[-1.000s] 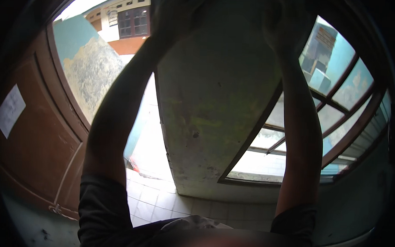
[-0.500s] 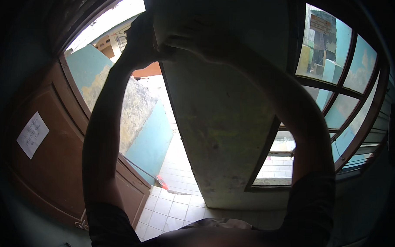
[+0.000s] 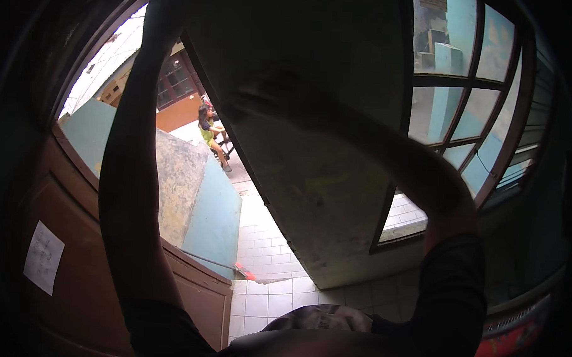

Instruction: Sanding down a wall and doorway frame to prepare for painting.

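Observation:
My left arm reaches up across the bright doorway. My left hand (image 3: 166, 10) is at the top, beside the upper edge of the wall, and deep shadow hides its fingers. My right hand (image 3: 279, 99) is raised in front of the dim greenish wall (image 3: 310, 211), near the wall's left edge. Its fingers point left toward that edge, too dark to make out what, if anything, they hold. A small dark patch shows under the fingertips; I cannot tell whether it is a thing or a shadow.
A brown door (image 3: 193, 301) with a white paper sheet (image 3: 44, 258) stands to the left. To the right is a framed window (image 3: 472, 81). Outside, beyond a blue partition (image 3: 215, 207), a person (image 3: 209, 128) sits. White tiles (image 3: 275, 304) cover the floor; a red thing (image 3: 507, 340) lies low at right.
The view has shifted, and a seated person outside now shows. My left hand has moved up and left, apart from my right hand, which sits lower in the picture near the wall's edge.

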A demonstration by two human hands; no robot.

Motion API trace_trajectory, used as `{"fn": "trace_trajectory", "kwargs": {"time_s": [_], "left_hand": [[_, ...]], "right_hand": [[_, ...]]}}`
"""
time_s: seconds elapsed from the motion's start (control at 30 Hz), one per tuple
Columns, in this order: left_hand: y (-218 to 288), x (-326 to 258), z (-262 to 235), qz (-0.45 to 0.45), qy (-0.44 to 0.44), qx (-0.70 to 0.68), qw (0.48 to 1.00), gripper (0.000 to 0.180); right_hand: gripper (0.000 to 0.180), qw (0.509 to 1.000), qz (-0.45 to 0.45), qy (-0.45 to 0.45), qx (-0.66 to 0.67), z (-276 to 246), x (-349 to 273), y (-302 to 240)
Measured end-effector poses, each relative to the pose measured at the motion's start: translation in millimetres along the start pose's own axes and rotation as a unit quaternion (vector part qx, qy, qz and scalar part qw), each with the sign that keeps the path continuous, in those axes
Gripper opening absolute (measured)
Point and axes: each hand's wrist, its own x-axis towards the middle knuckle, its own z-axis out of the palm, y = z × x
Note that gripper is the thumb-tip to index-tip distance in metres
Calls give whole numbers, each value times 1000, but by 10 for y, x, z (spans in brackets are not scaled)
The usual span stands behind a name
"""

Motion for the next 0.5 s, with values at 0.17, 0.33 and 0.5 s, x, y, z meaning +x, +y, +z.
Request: {"fn": "trace_trajectory", "kwargs": {"time_s": [0.17, 0.33, 0.5], "left_hand": [[-195, 4, 97, 2, 5, 63, 998, 51], [-217, -11, 328, 64, -17, -11, 998, 42], [-155, -137, 234, 317, 47, 227, 920, 37]], "right_hand": [[32, 972, 199, 114, -53, -702, 724, 1712], [39, 907, 407, 53, -91, 254, 111, 961], [40, 975, 130, -151, 102, -69, -957, -552]]}}
